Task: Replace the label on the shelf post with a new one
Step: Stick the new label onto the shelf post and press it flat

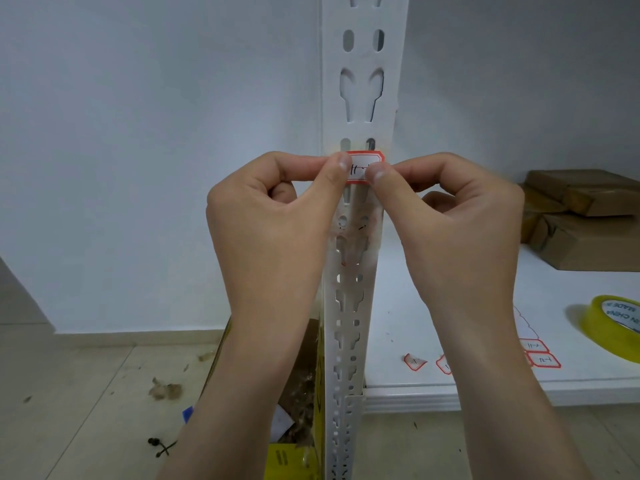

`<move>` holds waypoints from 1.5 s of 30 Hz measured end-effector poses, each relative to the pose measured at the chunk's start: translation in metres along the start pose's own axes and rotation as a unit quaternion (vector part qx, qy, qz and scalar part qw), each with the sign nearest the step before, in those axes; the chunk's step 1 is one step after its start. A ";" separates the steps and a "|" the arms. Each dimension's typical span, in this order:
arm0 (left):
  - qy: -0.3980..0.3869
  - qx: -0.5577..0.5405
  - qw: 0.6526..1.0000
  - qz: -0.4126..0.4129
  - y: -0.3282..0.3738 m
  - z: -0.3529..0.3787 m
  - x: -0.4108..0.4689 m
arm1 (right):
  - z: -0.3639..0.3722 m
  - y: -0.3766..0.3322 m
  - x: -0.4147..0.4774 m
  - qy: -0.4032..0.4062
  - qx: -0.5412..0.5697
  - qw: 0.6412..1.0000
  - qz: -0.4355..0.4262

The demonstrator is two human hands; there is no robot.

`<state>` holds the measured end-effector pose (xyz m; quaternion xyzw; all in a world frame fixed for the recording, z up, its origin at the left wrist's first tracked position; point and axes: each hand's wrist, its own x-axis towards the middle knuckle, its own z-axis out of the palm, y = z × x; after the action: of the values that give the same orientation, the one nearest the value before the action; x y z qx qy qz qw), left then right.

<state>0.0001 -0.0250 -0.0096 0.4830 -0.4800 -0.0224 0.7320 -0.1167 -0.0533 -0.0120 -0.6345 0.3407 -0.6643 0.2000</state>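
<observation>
A white slotted shelf post [362, 98] rises up the middle of the view. A small white label with a red border and dark handwriting [363, 166] lies flat against the post's front. My left hand [277, 223] pinches the label's left end between thumb and forefinger. My right hand [453, 223] pinches its right end the same way. Just below the label, the post carries smudged glue residue [356, 237] with faint red and black marks.
A white shelf board [485, 323] extends right of the post, carrying torn label scraps [415, 362], a label sheet [540, 353], a yellow tape roll [613, 325] and brown parcels [585, 216]. Below left stands an open cardboard box [298, 393]. Debris litters the tiled floor.
</observation>
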 end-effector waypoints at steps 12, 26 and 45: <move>-0.006 0.023 1.000 0.017 0.001 0.000 0.000 | 0.002 0.001 -0.002 0.019 -0.013 1.000 -0.017; 0.006 0.025 1.000 0.015 0.002 0.002 -0.001 | 0.002 0.003 -0.002 0.023 -0.038 0.999 -0.001; -0.005 0.031 0.999 0.007 0.007 -0.001 0.001 | 0.000 -0.002 0.000 0.043 0.034 0.996 0.071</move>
<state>-0.0017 -0.0214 -0.0039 0.5021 -0.4875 -0.0054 0.7143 -0.1160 -0.0516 -0.0106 -0.5725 0.3707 -0.6862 0.2529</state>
